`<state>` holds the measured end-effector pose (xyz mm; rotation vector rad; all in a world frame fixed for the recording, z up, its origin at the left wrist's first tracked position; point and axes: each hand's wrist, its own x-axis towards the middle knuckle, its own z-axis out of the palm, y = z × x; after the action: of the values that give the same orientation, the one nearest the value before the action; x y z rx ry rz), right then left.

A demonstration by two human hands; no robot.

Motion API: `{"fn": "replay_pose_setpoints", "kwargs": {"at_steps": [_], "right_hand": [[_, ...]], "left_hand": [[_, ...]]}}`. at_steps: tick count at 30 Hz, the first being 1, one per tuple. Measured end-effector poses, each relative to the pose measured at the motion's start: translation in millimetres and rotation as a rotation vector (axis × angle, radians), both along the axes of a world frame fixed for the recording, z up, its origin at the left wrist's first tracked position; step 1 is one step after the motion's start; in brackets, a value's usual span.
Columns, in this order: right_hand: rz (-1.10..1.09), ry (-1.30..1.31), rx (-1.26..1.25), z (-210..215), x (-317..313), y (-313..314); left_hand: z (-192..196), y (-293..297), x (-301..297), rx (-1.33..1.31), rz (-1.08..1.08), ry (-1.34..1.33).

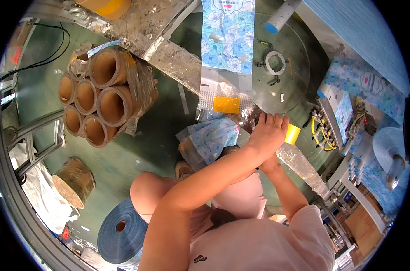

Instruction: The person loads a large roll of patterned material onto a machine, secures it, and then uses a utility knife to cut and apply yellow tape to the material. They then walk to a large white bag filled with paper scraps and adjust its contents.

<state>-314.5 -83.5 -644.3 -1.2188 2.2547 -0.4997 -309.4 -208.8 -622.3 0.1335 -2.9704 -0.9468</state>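
Observation:
My left hand (268, 133) reaches across from the lower left and rests, fingers bent, on a strip of clear plastic film (299, 160) that runs diagonally over the green floor. A yellow tape roll (293, 134) sits tight against that hand's right edge. My right hand is hidden beneath the left one; only its wrist (272, 166) shows. Just beyond the fingers, a yellow tape piece (226, 105) lies across the film where it meets a blue flower-printed web (227, 40). Crumpled blue printed film (209, 140) lies left of the hands.
A wrapped bundle of several brown cardboard cores (101, 97) lies at left, beside a wooden stump (73, 180). A blue film roll (121, 230) is by my knee (146, 189). A round green turntable (281, 63) and a machine with yellow wires (324, 128) stand at right.

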Motion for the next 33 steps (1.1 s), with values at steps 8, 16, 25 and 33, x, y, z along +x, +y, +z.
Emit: {"fn": "replay_pose_setpoints", "kwargs": {"at_steps": [8, 16, 25, 33], "right_hand": [[-0.165, -0.142, 0.04, -11.4, 2.5, -0.4], [-0.139, -0.12, -0.011, -1.8, 1.8, -15.4], [-0.068, -0.299, 0.397, 22.7, 8.9, -23.0], [-0.397, -0.551, 0.682, 145.8, -42.5, 43.7]], "left_hand": [[1.7, -1.2, -1.3, 0.018, -0.029, -0.039], [-3.6, -1.7, -1.5, 0.068, -0.029, -0.006], [-8.0, -11.6, 5.4, 0.107, -0.035, 0.034], [-3.3, -10.8, 8.4, 0.086, -0.027, 0.03]]}}
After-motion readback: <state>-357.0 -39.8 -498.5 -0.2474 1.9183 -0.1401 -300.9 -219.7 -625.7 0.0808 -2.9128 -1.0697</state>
